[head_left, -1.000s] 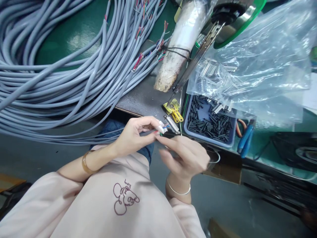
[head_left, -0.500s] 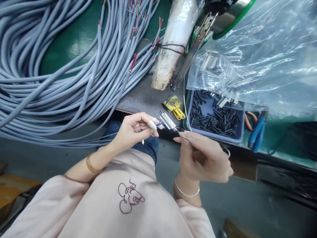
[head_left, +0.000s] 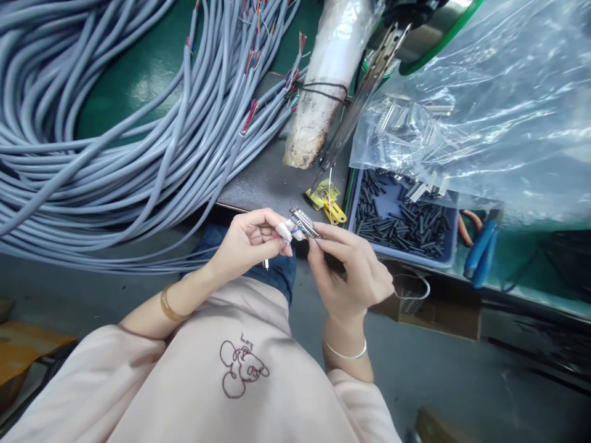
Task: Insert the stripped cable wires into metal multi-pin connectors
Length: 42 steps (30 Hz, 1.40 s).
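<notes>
Right hand: the right hand [head_left: 353, 267] has come in leftward over the last half second; then its fingertips were off to the right of the connector [head_left: 303, 223], and now thumb and forefinger close on its right end.
Connector: turned since that frame, when its flat face with a row of holes showed; now a narrower, pin-lined side shows, slanting down to the right.
Thin strand: the pale thin strand [head_left: 330, 184] curved down beside the tray before; now it hangs straighter, across the yellow tool [head_left: 334, 209].
Left hand: the left hand [head_left: 252, 240] is nearly where it was, thumb and forefinger pinched on coloured wires [head_left: 296, 230], blue and red among them, with white coverings on the fingertips; whether it touches the connector too, I cannot tell.
Connector's place: between the two hands, just in front of the edge of the table [head_left: 263, 184].
Nearby: the tray [head_left: 388, 204] of short black pieces sits beyond the right hand, the grey cables [head_left: 152, 166] beyond the left.
</notes>
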Each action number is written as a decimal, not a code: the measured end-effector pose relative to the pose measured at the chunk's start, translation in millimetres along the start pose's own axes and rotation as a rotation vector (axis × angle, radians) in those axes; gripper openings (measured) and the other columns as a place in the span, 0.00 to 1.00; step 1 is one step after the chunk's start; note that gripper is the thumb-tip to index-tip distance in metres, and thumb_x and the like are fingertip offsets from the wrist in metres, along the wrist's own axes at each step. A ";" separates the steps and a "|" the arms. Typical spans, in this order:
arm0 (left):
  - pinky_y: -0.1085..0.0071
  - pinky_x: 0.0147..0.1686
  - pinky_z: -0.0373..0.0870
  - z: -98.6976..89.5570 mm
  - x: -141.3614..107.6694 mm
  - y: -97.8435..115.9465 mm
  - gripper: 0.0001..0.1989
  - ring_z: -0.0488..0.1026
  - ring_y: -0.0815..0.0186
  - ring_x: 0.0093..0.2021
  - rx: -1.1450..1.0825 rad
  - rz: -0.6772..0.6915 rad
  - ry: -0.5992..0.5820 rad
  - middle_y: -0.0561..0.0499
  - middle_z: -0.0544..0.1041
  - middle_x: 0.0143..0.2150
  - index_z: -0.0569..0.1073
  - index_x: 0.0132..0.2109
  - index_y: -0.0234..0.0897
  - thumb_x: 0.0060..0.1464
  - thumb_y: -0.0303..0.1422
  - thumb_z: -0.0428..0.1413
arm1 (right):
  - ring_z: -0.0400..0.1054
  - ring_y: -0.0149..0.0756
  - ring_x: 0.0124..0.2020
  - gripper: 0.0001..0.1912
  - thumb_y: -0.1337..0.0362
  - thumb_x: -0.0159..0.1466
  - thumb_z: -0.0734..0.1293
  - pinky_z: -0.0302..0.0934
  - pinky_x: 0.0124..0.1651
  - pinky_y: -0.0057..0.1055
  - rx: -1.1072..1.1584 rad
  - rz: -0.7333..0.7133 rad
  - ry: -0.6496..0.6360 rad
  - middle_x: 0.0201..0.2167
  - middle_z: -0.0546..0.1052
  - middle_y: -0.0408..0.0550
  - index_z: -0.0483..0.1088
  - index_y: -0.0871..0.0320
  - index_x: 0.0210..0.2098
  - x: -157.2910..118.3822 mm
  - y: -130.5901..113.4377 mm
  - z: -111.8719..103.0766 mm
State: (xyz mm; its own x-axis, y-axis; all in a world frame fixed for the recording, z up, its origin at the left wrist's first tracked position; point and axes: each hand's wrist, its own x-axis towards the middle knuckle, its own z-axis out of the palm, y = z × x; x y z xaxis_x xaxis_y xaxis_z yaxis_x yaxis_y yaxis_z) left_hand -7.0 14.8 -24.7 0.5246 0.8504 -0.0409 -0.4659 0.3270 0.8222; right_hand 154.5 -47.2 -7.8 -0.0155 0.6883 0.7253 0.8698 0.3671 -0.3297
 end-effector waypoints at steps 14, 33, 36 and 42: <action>0.76 0.27 0.74 2.5 -0.1 4.0 0.14 0.74 0.72 0.24 0.012 -0.100 0.000 0.51 0.78 0.27 0.75 0.32 0.34 0.51 0.38 0.70 | 0.81 0.33 0.37 0.10 0.75 0.60 0.75 0.75 0.42 0.30 0.192 0.217 0.143 0.37 0.85 0.43 0.75 0.55 0.36 -8.2 -0.1 8.8; 0.79 0.25 0.68 18.2 21.8 15.4 0.09 0.68 0.75 0.25 0.336 0.075 0.237 0.53 0.76 0.30 0.71 0.27 0.34 0.48 0.29 0.64 | 0.80 0.35 0.43 0.06 0.72 0.65 0.70 0.77 0.45 0.34 0.259 0.272 0.032 0.41 0.83 0.45 0.70 0.54 0.35 1.8 5.7 16.4; 0.79 0.27 0.68 19.3 28.0 16.3 0.08 0.70 0.75 0.27 0.355 0.095 0.244 0.53 0.75 0.29 0.70 0.26 0.35 0.46 0.27 0.63 | 0.81 0.34 0.41 0.08 0.73 0.64 0.69 0.77 0.44 0.33 0.222 0.222 0.039 0.41 0.84 0.45 0.69 0.54 0.35 8.9 7.4 16.8; 0.79 0.30 0.70 22.3 34.9 21.9 0.07 0.71 0.74 0.28 0.383 0.130 0.242 0.53 0.75 0.29 0.70 0.26 0.34 0.46 0.26 0.61 | 0.80 0.35 0.42 0.08 0.73 0.64 0.70 0.76 0.44 0.34 0.222 0.198 0.059 0.41 0.83 0.45 0.69 0.54 0.36 13.0 11.1 19.2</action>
State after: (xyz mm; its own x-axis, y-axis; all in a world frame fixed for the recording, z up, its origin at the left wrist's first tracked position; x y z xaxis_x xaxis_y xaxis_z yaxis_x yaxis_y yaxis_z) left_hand 16.9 42.5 4.5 0.2773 0.9606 -0.0178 -0.1965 0.0748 0.9777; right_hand 154.5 -22.2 -13.6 0.1781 0.7246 0.6657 0.7241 0.3616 -0.5873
